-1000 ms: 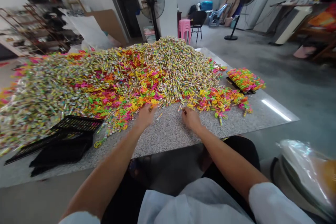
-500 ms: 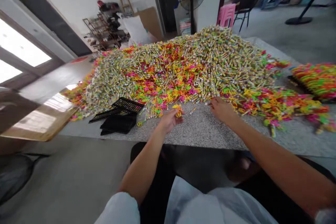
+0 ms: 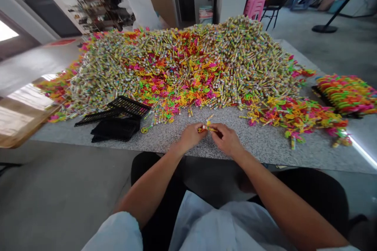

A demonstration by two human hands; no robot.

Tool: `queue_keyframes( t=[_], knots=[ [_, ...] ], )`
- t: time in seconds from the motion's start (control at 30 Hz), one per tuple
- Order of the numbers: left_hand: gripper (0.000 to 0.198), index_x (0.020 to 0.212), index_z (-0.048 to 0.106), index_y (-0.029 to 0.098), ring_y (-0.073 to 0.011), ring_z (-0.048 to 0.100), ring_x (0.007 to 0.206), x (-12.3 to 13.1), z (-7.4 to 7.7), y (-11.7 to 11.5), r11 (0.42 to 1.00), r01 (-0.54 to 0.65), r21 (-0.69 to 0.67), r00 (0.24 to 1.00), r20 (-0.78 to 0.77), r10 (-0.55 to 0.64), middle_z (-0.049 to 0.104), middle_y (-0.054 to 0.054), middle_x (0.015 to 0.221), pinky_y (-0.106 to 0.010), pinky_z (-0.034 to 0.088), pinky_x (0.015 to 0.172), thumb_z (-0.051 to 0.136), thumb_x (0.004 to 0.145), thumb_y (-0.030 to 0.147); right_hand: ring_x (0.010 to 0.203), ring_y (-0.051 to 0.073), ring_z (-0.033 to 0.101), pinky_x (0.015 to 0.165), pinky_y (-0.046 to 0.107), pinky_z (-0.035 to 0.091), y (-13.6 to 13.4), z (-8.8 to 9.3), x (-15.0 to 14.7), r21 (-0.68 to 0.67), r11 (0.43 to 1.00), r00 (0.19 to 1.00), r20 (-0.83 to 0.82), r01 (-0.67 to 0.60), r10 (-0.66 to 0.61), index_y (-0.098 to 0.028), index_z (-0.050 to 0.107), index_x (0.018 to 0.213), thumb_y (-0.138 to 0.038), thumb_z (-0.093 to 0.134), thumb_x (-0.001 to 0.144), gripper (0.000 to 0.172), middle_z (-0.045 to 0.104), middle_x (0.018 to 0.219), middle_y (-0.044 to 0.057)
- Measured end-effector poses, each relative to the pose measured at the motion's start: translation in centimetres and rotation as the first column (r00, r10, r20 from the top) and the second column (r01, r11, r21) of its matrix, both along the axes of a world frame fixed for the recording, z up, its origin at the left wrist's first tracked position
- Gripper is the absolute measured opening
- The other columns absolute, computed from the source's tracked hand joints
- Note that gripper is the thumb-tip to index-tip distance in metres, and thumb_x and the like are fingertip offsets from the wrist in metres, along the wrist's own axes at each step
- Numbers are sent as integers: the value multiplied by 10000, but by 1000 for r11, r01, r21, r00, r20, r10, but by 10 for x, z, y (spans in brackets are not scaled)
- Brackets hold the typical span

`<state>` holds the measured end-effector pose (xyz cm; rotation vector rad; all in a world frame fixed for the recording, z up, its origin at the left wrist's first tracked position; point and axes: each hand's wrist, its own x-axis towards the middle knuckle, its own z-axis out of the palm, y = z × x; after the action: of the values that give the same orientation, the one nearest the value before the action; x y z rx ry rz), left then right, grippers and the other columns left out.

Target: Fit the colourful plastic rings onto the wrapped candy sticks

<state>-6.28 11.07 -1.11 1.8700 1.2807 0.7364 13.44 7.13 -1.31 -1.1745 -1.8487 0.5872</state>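
Tube (image 3: 210, 128) lies between the left hand (image 3: 193, 135) and right hand (image 3: 226, 138), at the bench's (image 3: 259, 147) near side, long axis roughly side to side. The right pinches it; the left grips a yellow piece (image 3: 200, 130) beside its white end. Neither is clearly nearer.

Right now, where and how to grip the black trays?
I'd grip the black trays by the lower ones' near edge, left hand from the front of the table: they look roughly flat, that edge faces away from the pile; the upper ones sit skewed.
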Motion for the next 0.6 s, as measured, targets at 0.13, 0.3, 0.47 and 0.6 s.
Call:
queue_keyframes(
  t=[0.13, 0.3, 0.47, 0.6],
  knots=[
    [30, 808, 709, 224, -193, 598, 761, 2, -1, -7, 991, -18, 136, 999, -36, 23, 647, -32, 763, -284, 428, 764, 698, 835, 233, 1128, 233, 677, 1034, 387, 509, -4, -8, -2, -2, 1000, 995, 97, 9, -8, -240, 654, 1279, -277, 498, 997, 324, 720, 1218, 83],
    [48, 836, 697, 226, -210, 597, 780, 3, -3, -7, 981, 8, 192, 1000, -23, -4, 641, -45, 795, -309, 456, 817, 702, 868, 262, 998, 231, 713, 967, 383, 540, -5, -14, 4, -69, 987, 984, 118, 142, -133, -219, 697, 1210, -271, 537, 951, 308, 753, 1145, 83],
    [36, 860, 694, 214, -225, 611, 829, 3, -1, -6, 965, 12, 263, 996, -87, 11, 642, -62, 834, -333, 468, 856, 668, 885, 220, 957, 231, 722, 929, 379, 550, -4, -11, 8, -118, 978, 980, 122, 170, -156, -218, 727, 1131, -287, 551, 928, 277, 767, 1081, 78],
    [56, 872, 698, 219, -249, 612, 912, 3, 0, -9, 962, 22, 274, 992, -124, 12, 644, -76, 874, -357, 455, 912, 647, 893, 210, 924, 220, 726, 902, 357, 560, -7, -2, 5, -91, 982, 985, 68, 166, -161, -226, 722, 1130, -293, 564, 926, 267, 767, 1083, 69]
  ],
)
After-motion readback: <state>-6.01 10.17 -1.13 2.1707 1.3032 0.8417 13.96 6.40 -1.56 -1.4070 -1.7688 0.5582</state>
